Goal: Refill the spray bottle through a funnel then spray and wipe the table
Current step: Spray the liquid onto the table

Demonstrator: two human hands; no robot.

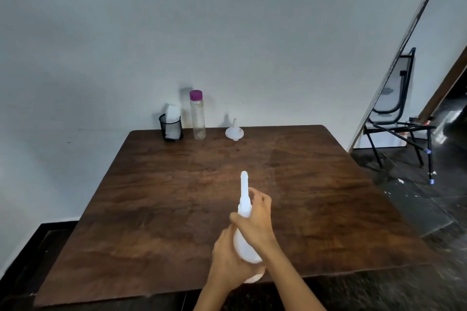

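Observation:
I hold a white spray bottle [244, 240] over the near part of the dark wooden table [151, 197], its nozzle pointing away from me. My left hand [227, 262] wraps the bottle's body from below. My right hand [257, 217] grips the neck, fingers around the trigger head. At the table's far edge, a white funnel [234, 131] rests mouth-down with its spout up. Left of it stands a clear water bottle [197, 115] with a purple cap. A black mesh cup [171, 127] holds a white cloth [172, 111].
A grey wall rises right behind the table's far edge. A black metal chair [396, 118] stands to the right on the dark floor, beside a leaning board [414, 33]. The floor drops away past the table's right and near edges.

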